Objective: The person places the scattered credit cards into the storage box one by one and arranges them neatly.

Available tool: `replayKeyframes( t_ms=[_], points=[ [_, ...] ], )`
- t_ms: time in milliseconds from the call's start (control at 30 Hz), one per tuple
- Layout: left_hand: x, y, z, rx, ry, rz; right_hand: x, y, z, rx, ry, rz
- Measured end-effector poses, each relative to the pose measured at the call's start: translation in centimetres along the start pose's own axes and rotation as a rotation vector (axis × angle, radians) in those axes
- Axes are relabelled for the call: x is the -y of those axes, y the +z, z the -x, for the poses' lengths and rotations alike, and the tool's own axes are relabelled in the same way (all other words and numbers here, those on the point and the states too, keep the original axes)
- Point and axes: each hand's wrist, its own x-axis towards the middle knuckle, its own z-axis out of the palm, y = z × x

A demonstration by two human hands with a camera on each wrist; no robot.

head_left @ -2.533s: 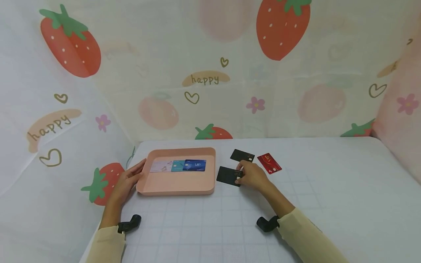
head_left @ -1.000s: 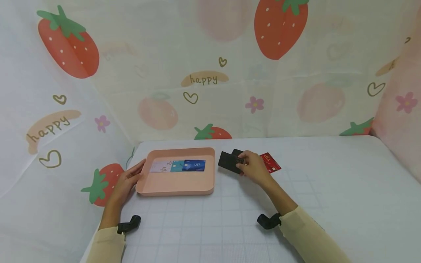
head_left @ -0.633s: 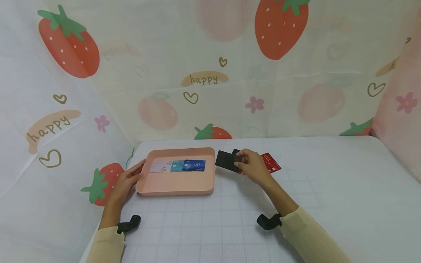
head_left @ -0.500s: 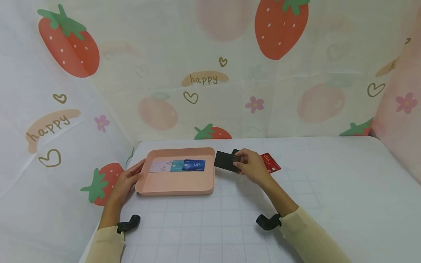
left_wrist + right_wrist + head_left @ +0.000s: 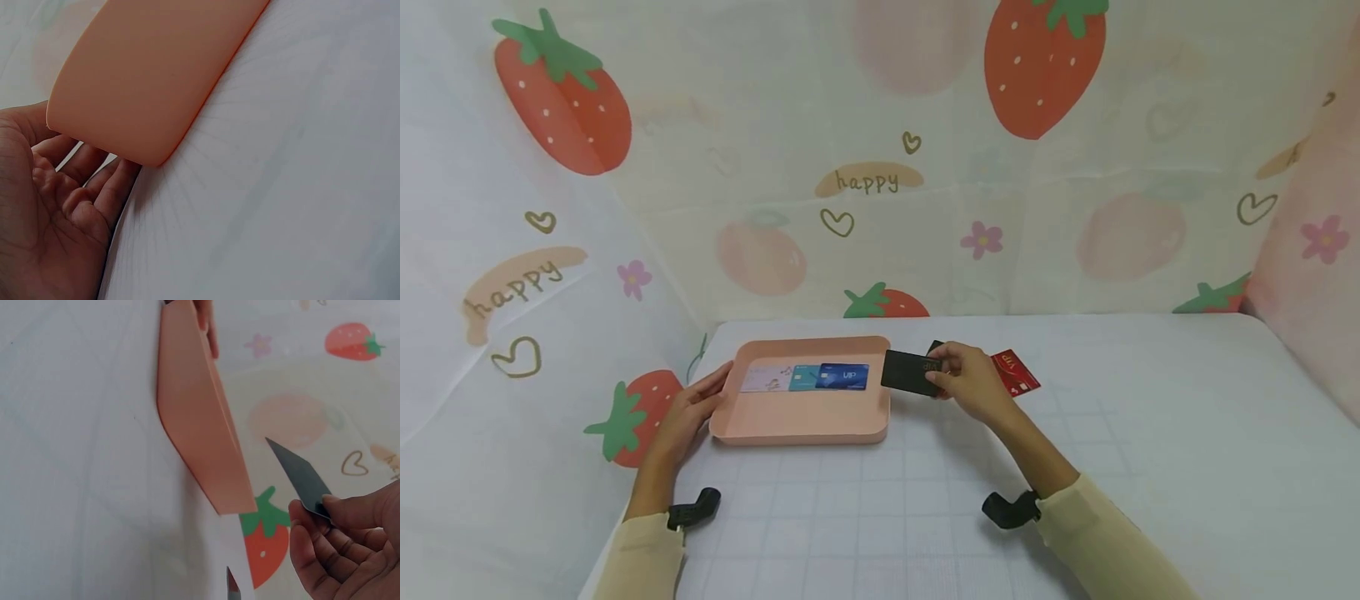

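Note:
My right hand (image 5: 973,383) pinches a black VIP card (image 5: 906,372) between thumb and fingers, its left end overlapping the right rim of the pink tray (image 5: 797,429). In the right wrist view the card (image 5: 301,478) is tilted, above the level of the tray's rim. Against the tray's left side rests my left hand (image 5: 683,421), its fingers extended along the wall. Inside the tray lie a pale patterned card (image 5: 766,380), a teal card (image 5: 804,378) and a blue VIP card (image 5: 844,377), side by side in a row, partly overlapping.
A second black card (image 5: 934,346) lies behind my right hand, mostly hidden by it. To the right, a red VIP card (image 5: 1017,373) lies on the white table (image 5: 1165,467). A strawberry-print cloth (image 5: 865,250) hangs behind the table.
My right hand picked up the nearer black card from the table, raised it, and moved it left to the tray's rim. The left hand stayed at the tray.

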Motion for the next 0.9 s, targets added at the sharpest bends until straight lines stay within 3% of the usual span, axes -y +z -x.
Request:
replayKeyframes(
  t_ms=[267, 600, 900],
  points=[
    [0.3, 0.2, -0.1, 0.018, -0.003, 0.031, 0.2, 0.6, 0.3, 0.014, 0.034, -0.007],
    [0.3, -0.7, 0.2, 0.014, 0.031, 0.02, 1.7, 2.4, 0.2, 0.057, -0.011, 0.028],
    [0.2, -0.2, -0.1, 0.008, 0.017, 0.034, 2.5, 3.1, -0.5, 0.097, -0.055, 0.068]
  ],
)
